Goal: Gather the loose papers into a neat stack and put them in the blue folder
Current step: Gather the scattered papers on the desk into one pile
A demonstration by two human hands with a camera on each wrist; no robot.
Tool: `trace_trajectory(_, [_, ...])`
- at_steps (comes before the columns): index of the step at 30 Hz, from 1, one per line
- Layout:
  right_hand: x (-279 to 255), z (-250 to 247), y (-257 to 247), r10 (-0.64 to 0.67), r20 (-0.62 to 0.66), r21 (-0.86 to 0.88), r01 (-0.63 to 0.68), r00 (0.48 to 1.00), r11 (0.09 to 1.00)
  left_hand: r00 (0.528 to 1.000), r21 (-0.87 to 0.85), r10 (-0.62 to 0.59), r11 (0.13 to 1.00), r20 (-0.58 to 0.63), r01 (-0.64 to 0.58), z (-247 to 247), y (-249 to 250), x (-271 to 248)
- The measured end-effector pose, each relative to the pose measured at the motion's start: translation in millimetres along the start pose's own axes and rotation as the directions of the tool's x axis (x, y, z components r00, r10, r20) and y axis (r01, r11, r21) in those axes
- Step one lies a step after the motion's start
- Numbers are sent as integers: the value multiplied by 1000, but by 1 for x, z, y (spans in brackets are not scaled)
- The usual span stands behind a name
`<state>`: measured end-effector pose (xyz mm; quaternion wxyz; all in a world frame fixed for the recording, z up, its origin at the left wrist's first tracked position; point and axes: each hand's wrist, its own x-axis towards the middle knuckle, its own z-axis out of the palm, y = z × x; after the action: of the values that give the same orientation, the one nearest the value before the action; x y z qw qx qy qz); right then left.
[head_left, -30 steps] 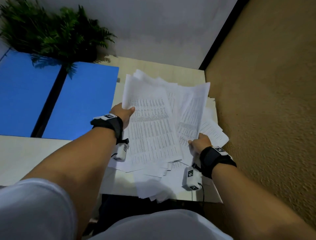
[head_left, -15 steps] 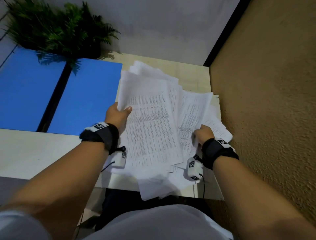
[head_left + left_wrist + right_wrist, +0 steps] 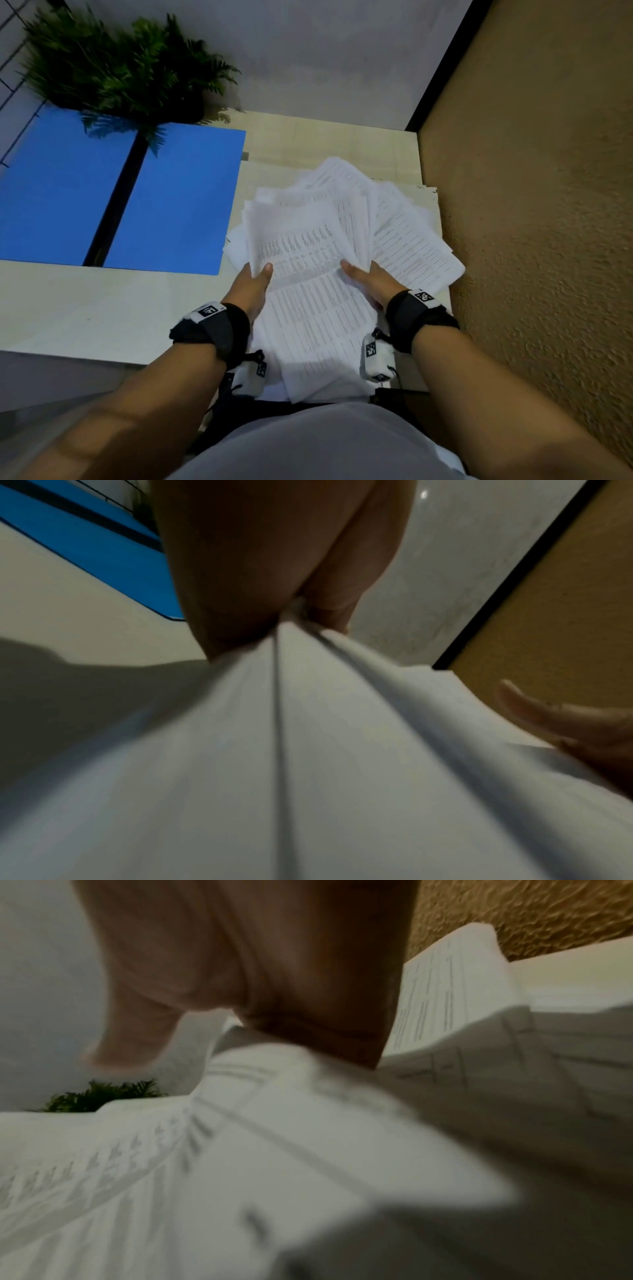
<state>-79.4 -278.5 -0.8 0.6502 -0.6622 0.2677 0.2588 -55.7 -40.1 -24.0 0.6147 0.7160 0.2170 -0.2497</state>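
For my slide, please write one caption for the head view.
Both hands, left and right, grip a fanned pile of printed papers beside the open blue folder.

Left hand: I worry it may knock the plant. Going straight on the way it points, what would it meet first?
Probably not the plant. The left hand, gripping the papers, points up the table past the folder's right edge; bare table, then the wall, though depth is unclear.

Two hands, left hand (image 3: 251, 286) and right hand (image 3: 371, 282), are showing; one blue folder (image 3: 120, 195) is lying open; one plant (image 3: 116, 68) is standing; the papers (image 3: 325, 281) are overlapping, too many to count.
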Motion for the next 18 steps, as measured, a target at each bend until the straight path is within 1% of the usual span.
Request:
trace_trajectory(1, [-1,0,2,-20,41,5,20,999,1000,1000,5,5,1000,10,-5,3,1,0])
trace_trajectory(2, [-1,-2,7,-27,28,-42,28,999,999,1000,4,-2,1000,8,2,6,4,-5])
trace_trajectory(3, [0,-4,10,-29,-20,-82,27,999,996,1000,-13,26,1000,10,-26,5,4,-6])
trace_trajectory(4, [1,-9,13,-29,-61,-71,24,998,997,999,-49,39,998,12,-38,4,7,-11])
trace_trajectory(5, [0,-14,14,-27,-64,-29,26,998,999,996,-95,80,992,28,-77,1,8,-15])
trace_trajectory(6, [-3,-18,15,-33,-36,27,34,999,999,993,-172,109,980,40,-101,-3,10,-19])
trace_trajectory(7, [-7,-21,14,-41,-6,76,41,999,996,992,-238,121,965,43,-107,-9,9,-20])
trace_trajectory(8, [-12,-23,12,-50,23,108,47,998,993,988,-292,138,950,72,-111,-12,11,-22])
trace_trajectory(9, [-16,-24,9,-56,48,125,49,997,991,980,-308,159,944,121,-116,-16,12,-23])
trace_trajectory(11, [-21,-23,5,-55,76,130,45,996,991,963,-261,172,958,205,-115,-20,19,-29])
trace_trajectory(12, [-22,-17,1,-51,78,123,41,996,992,967,-234,166,965,193,-119,-22,20,-29])
trace_trajectory(13, [-22,-11,-3,-41,64,127,33,997,991,979,-218,154,968,135,-122,-25,21,-30])
trace_trajectory(14, [-18,-4,-7,-41,20,169,37,999,985,989,-197,142,972,46,-130,-26,21,-30])
trace_trajectory(15, [-12,2,-12,-40,-65,260,56,997,964,992,-170,117,978,-51,-124,-30,21,-28])
trace_trajectory(16, [-3,5,-16,-12,-194,342,79,981,936,985,-162,104,979,-139,-126,-34,18,-24])
trace_trajectory(17, [4,7,-22,48,-344,344,78,938,936,975,-160,86,980,-203,-120,-36,16,-21])
trace_trajectory(18, [11,6,-28,115,-460,276,19,880,961,968,-157,86,980,-237,-125,-40,12,-16])
